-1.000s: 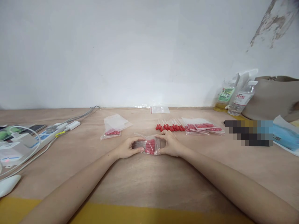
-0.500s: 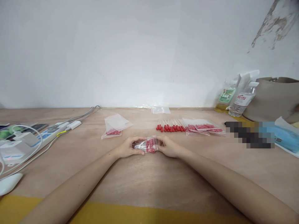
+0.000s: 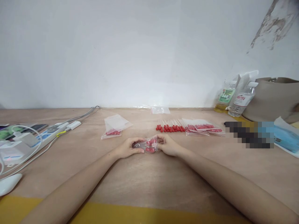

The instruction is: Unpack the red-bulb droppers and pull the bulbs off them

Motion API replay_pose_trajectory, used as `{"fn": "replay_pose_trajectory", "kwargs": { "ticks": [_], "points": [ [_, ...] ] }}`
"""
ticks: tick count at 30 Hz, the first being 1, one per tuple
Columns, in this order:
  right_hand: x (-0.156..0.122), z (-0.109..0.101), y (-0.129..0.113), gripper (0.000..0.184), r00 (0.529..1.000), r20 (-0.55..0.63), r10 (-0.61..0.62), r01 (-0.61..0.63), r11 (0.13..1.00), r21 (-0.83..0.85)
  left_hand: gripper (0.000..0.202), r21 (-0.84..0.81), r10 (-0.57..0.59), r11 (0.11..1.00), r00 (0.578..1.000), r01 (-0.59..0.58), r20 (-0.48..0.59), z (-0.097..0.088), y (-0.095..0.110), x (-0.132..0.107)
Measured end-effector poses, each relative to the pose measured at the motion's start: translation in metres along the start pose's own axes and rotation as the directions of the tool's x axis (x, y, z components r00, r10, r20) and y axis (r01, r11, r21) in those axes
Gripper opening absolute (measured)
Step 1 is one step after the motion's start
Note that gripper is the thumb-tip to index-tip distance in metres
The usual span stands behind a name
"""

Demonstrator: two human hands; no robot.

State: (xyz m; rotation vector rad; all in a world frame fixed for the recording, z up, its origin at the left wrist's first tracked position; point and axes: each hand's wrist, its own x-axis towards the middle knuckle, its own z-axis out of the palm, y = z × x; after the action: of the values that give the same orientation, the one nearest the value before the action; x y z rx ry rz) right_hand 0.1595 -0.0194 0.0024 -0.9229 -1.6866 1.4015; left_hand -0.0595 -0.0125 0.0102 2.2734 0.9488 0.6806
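A small clear plastic bag (image 3: pixel 149 145) with red-tipped sticks inside lies low over the wooden table (image 3: pixel 144 177), held from both ends. My left hand (image 3: pixel 127 148) pinches its left end with closed fingers. My right hand (image 3: pixel 167 144) grips its right end, fingers curled over the red tips. Just behind the hands lies a row of loose red-tipped sticks (image 3: pixel 170 126). Filled bags (image 3: pixel 202 127) lie to their right, and another bag with red pieces (image 3: pixel 114 127) lies to the left.
A power strip with chargers and cables (image 3: pixel 35 138) fills the left side, with a white mouse (image 3: pixel 9 184) near the front edge. Empty clear bags (image 3: pixel 160 109) lie by the wall. Two bottles (image 3: pixel 233 98), a beige bag (image 3: pixel 273 98) and a blue packet (image 3: pixel 286 138) stand at the right.
The bag has been squeezed narrower between my hands. My right hand has moved left and closed over the red tips; my left hand has stayed nearly in place.
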Motion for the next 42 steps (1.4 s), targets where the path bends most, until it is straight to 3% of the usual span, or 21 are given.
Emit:
{"fn": "replay_pose_trajectory", "kwargs": {
  "ticks": [3,7,12,16,20,22,24,26,29,32,37,40,42],
  "points": [
    [-0.001,-0.009,-0.003,0.024,0.995,-0.001,0.101,-0.100,0.982,0.162,0.047,0.002,-0.022,1.000,1.000,0.022,-0.015,0.000,-0.001,0.001],
    [-0.003,-0.015,-0.005,0.027,0.992,0.034,0.124,-0.129,0.937,0.324,0.047,0.019,-0.036,0.999,0.999,0.036,-0.029,0.000,-0.003,0.002],
    [-0.002,-0.017,-0.004,0.019,0.960,-0.080,0.270,-0.223,0.904,0.366,0.047,0.033,-0.053,0.998,0.998,0.055,-0.038,0.001,-0.006,0.002],
    [0.000,-0.037,-0.014,0.013,0.932,-0.144,0.332,-0.274,0.907,0.321,0.046,0.052,-0.054,0.997,0.997,0.056,-0.047,0.000,-0.005,0.002],
    [-0.006,-0.079,-0.044,0.012,0.971,-0.140,0.195,-0.183,0.979,0.092,0.046,0.055,-0.055,0.997,0.997,0.058,-0.045,0.000,-0.003,0.002],
    [-0.012,-0.100,-0.058,0.013,0.959,-0.257,0.115,-0.113,0.993,0.020,0.046,0.063,-0.064,0.996,0.997,0.067,-0.048,0.000,-0.003,0.002],
    [-0.014,-0.114,-0.062,0.014,0.910,-0.414,-0.041,-0.014,0.991,-0.129,0.045,0.074,-0.070,0.995,0.996,0.073,-0.051,0.000,-0.003,0.002],
    [-0.011,-0.119,-0.053,0.018,0.830,-0.508,-0.231,0.063,0.943,-0.327,0.044,0.080,-0.067,0.994,0.996,0.071,-0.051,0.000,-0.003,0.002],
    [0.001,-0.113,-0.025,0.019,0.733,-0.471,-0.490,0.111,0.770,-0.629,0.045,0.077,-0.064,0.995,0.997,0.067,-0.046,0.000,-0.004,0.002],
    [0.011,-0.103,-0.001,0.020,0.763,-0.282,-0.582,0.090,0.527,-0.845,0.044,0.071,-0.061,0.995,0.997,0.064,-0.044,0.000,-0.003,0.002],
    [0.011,-0.091,0.002,0.022,0.886,-0.158,-0.436,-0.029,0.288,-0.957,0.044,0.075,-0.051,0.996,0.998,0.055,-0.045,0.001,-0.004,0.003],
    [0.006,-0.085,-0.007,0.027,0.878,-0.207,-0.432,-0.110,0.239,-0.965,0.044,0.066,-0.041,0.997,0.998,0.044,-0.044,0.001,-0.004,0.003],
    [0.003,-0.078,-0.013,0.027,0.850,-0.233,-0.473,-0.089,0.308,-0.947,0.044,0.067,-0.042,0.997,0.998,0.045,-0.045,0.001,-0.004,0.003]
  ]
}}
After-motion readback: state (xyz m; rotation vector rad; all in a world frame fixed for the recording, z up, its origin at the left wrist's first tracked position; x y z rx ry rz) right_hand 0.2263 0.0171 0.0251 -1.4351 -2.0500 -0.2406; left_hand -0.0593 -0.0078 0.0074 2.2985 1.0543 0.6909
